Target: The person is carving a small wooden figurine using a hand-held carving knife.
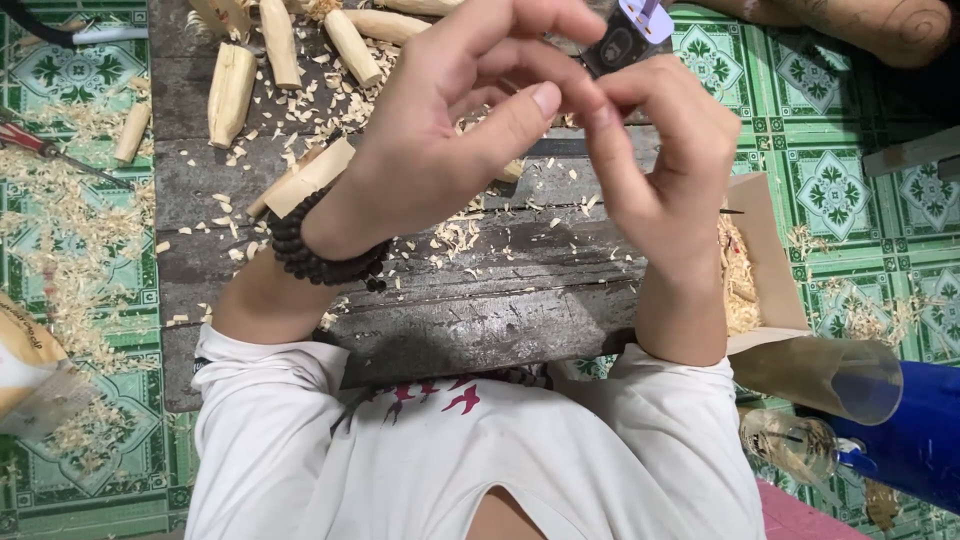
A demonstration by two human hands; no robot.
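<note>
My left hand, with a dark bead bracelet on its wrist, and my right hand meet fingertip to fingertip above a weathered dark wooden board. The left thumb presses against the right forefinger's tip. Whether anything small sits between them is hidden. A small dark object with a white and purple part shows just above the right hand's curled fingers, touching them. I cannot tell if it is gripped. Several pale carved wooden sticks and a cut block lie on the board among shavings.
Wood shavings cover the green patterned tile floor at left, beside a red-handled tool. A cardboard box of shavings sits at right. A clear cup, a blue container and a glass bottle lie at lower right.
</note>
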